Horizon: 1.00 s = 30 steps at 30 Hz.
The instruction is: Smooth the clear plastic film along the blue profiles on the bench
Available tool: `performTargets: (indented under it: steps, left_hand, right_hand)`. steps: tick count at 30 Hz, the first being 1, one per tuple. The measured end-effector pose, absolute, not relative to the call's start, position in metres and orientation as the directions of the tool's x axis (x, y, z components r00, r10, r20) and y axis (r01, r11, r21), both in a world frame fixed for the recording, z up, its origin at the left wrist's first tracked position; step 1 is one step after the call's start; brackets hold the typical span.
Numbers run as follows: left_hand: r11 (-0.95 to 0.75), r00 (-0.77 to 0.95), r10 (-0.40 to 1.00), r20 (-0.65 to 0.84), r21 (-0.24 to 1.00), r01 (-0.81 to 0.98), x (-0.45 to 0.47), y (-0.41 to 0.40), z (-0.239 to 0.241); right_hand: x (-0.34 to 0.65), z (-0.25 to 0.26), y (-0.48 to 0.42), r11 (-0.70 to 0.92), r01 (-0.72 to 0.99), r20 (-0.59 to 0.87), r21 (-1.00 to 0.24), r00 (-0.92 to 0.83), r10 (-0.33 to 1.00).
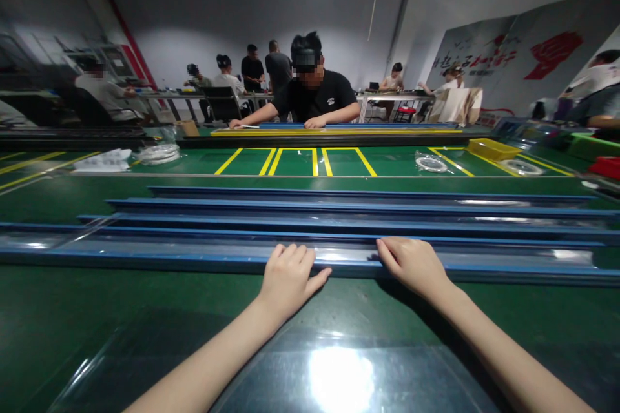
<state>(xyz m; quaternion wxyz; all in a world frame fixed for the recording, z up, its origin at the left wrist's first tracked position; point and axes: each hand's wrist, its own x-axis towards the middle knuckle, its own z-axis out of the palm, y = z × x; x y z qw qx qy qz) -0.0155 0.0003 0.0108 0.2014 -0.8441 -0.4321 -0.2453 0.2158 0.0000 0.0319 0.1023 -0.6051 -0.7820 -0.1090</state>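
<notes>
Nearest me on the green table lies a long blue channel-shaped profile [194, 258] with a clear plastic strip [339, 250] along its inside. My left hand [288, 277] is closed over its front edge, the fingers on top and the thumb along the near side. A short way to the right, my right hand [411, 263] grips the same profile with curled fingers; its fingertips are partly hidden. Just behind it, several more blue profiles [339, 214] run parallel.
A large clear plastic sheet [271, 374] lies in front of me, reflecting a light. Beyond the profiles are yellow tape lines [317, 161], coiled white rolls [159, 153] in plastic and a yellow tray [493, 149]. Across the table, a person [314, 93] handles another long profile.
</notes>
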Motion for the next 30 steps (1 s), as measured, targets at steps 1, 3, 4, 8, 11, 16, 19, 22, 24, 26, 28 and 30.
performTargets:
  steps: [1, 3, 4, 8, 11, 16, 19, 22, 24, 26, 28, 30]
  left_hand:
    - [-0.546, 0.507, 0.629, 0.589, -0.129, 0.828, -0.0155, 0.0004, 0.0107]
    - [-0.546, 0.508, 0.626, 0.592, -0.132, 0.828, -0.0155, 0.0007, 0.0106]
    - [-0.545, 0.508, 0.625, 0.593, -0.134, 0.828, -0.0154, 0.0009, 0.0106]
    - [-0.547, 0.509, 0.618, 0.600, -0.138, 0.826, -0.0154, 0.0010, 0.0108]
    - [-0.546, 0.511, 0.613, 0.603, -0.144, 0.825, -0.0155, 0.0011, 0.0108]
    - [-0.543, 0.510, 0.605, 0.611, -0.151, 0.826, -0.0159, 0.0016, 0.0104]
    - [-0.545, 0.514, 0.612, 0.600, -0.151, 0.825, -0.0162, 0.0016, 0.0100]
    - [-0.547, 0.518, 0.628, 0.581, -0.143, 0.825, -0.0167, 0.0013, 0.0088]
    - [-0.561, 0.517, 0.627, 0.583, -0.123, 0.819, -0.0175, 0.0011, 0.0077]
    - [-0.577, 0.509, 0.618, 0.600, -0.095, 0.811, -0.0185, 0.0009, 0.0065]
    - [-0.588, 0.502, 0.609, 0.614, -0.074, 0.805, -0.0195, 0.0007, 0.0056]
    - [-0.595, 0.500, 0.605, 0.620, -0.066, 0.801, -0.0201, 0.0006, 0.0054]
  right_hand:
    - [0.2159, 0.0318, 0.0001, 0.243, 0.969, 0.292, 0.048, -0.246, 0.924]
    - [0.2160, 0.0317, 0.0003, 0.242, 0.969, 0.287, 0.052, -0.246, 0.926]
    - [0.2159, 0.0317, 0.0004, 0.241, 0.969, 0.285, 0.053, -0.246, 0.927]
    - [0.2152, 0.0324, 0.0000, 0.239, 0.970, 0.286, 0.055, -0.244, 0.927]
    - [0.2144, 0.0329, -0.0007, 0.241, 0.969, 0.290, 0.057, -0.247, 0.925]
    - [0.2144, 0.0329, -0.0008, 0.240, 0.969, 0.273, 0.060, -0.247, 0.930]
    - [0.2147, 0.0332, -0.0004, 0.245, 0.968, 0.267, 0.063, -0.252, 0.930]
    - [0.2145, 0.0338, -0.0002, 0.252, 0.965, 0.254, 0.070, -0.261, 0.931]
    - [0.2145, 0.0335, -0.0001, 0.255, 0.964, 0.250, 0.071, -0.264, 0.931]
    - [0.2151, 0.0323, 0.0001, 0.258, 0.964, 0.266, 0.066, -0.266, 0.926]
    - [0.2166, 0.0303, 0.0005, 0.268, 0.961, 0.306, 0.063, -0.274, 0.911]
    - [0.2186, 0.0281, 0.0008, 0.297, 0.953, 0.355, 0.067, -0.301, 0.885]
